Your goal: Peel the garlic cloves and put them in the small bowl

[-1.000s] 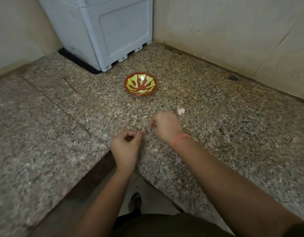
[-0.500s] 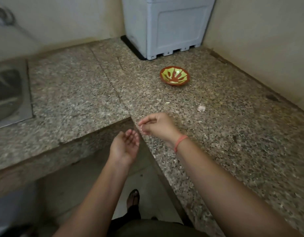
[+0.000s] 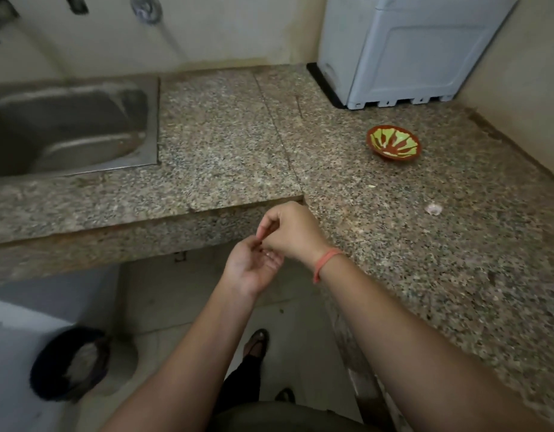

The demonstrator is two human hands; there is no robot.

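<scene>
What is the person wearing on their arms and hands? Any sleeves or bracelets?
Both arms are bare, with no sleeves in view. The right hand has a thin orange-pink band around its wrist. The left hand and its wrist wear nothing that shows: no glove, no watch.

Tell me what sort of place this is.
Most likely a home kitchen. A steel sink is set into a speckled granite counter, and a small painted bowl and a pale garlic piece sit on that counter, as for preparing food.
</scene>
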